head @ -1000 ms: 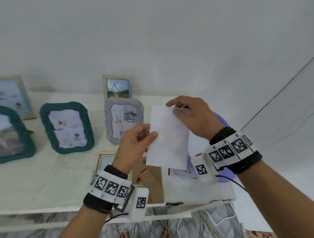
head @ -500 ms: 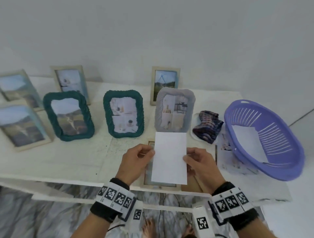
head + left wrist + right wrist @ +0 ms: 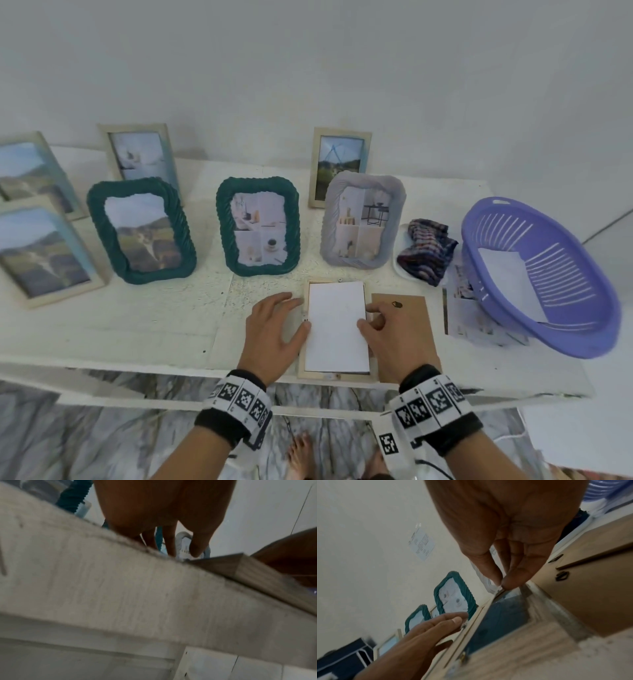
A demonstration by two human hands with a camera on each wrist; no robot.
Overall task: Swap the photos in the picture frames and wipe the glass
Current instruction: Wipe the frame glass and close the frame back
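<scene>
A white photo (image 3: 335,325) lies back side up in a light wooden frame (image 3: 334,376), which lies flat at the table's front edge. My right hand (image 3: 368,315) is at the photo's right edge; in the right wrist view its thumb and forefinger (image 3: 502,582) pinch that edge. My left hand (image 3: 291,315) lies flat on the table against the frame's left rail, fingers straight and thumb at the photo's left edge. The brown backing board (image 3: 407,329) lies to the right of the frame, partly under my right hand.
Behind stand a grey frame (image 3: 363,219), two green frames (image 3: 257,226) and several wooden ones (image 3: 339,164). A striped cloth (image 3: 426,250) lies at the right. A purple basket (image 3: 548,342) holding a white sheet sits on loose photos (image 3: 469,308).
The photo came down from in front of me onto the flat frame. Both hands lowered with it, and my left hand let go and now lies flat beside the frame.
</scene>
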